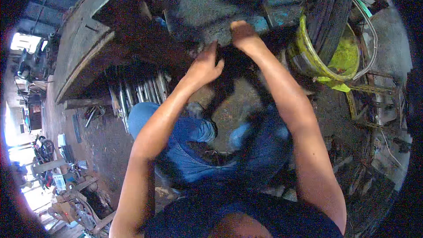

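My left hand (203,67) and my right hand (245,38) both reach forward onto a black floppy thing (235,68), perhaps a rubber tube, that hangs down in front of me. The left hand's fingers curl over its left side; the right hand presses on its upper end near the dark workbench (83,39). The picture is blurred, so the exact grip is unclear. My knees in blue jeans (189,150) show below.
A yellow bucket (341,57) holding black tyres (328,13) stands at the right. Metal tubes (141,90) lie under the bench. Scrap parts crowd the right side, and a dirt floor with clutter and motorbikes lies far left.
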Demonstrator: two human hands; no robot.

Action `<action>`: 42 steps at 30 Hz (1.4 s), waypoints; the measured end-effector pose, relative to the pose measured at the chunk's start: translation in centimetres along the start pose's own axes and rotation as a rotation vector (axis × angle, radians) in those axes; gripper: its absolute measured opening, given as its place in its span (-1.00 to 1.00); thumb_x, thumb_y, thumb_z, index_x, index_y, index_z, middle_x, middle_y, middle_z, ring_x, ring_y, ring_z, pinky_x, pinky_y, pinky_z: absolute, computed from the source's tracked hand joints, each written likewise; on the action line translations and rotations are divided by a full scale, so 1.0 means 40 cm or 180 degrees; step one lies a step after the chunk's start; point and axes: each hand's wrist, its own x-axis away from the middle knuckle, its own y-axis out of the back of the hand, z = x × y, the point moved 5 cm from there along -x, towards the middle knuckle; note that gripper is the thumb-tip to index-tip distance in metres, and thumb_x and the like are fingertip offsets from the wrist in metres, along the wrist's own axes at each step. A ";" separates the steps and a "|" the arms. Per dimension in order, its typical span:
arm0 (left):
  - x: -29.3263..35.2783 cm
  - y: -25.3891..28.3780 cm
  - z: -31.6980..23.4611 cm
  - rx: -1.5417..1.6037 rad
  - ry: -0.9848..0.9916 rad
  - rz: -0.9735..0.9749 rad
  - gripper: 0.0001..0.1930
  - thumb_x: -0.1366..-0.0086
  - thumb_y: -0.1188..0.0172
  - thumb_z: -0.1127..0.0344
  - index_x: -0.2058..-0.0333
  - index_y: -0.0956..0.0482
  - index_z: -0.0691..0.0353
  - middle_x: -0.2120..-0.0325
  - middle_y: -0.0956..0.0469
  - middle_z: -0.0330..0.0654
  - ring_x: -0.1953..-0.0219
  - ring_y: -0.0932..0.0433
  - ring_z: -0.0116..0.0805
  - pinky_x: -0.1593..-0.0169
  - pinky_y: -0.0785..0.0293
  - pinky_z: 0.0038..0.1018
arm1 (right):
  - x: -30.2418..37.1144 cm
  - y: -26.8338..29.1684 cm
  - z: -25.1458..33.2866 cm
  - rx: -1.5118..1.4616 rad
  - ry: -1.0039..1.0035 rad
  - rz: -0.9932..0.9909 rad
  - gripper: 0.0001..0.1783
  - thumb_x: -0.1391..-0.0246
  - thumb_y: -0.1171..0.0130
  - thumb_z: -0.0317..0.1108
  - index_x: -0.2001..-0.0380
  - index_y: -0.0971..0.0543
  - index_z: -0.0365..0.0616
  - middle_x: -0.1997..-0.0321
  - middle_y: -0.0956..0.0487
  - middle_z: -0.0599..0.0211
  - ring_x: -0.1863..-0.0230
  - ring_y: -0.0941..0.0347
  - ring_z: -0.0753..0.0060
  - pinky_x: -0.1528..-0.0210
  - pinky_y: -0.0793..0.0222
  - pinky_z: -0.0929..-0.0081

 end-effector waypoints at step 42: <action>-0.047 -0.028 0.038 -0.0625 -0.0235 0.0237 -0.38 -0.07 -0.11 0.15 -0.03 -0.17 0.40 0.11 -0.34 0.21 0.02 -0.32 0.04 0.00 -0.25 -0.30 | 1.039 -0.445 -0.435 -0.2371 -0.3257 -0.0996 -0.76 0.13 -0.07 -0.41 0.35 -0.51 -0.32 0.54 -0.52 0.35 0.53 -0.35 0.60 0.45 -0.28 0.56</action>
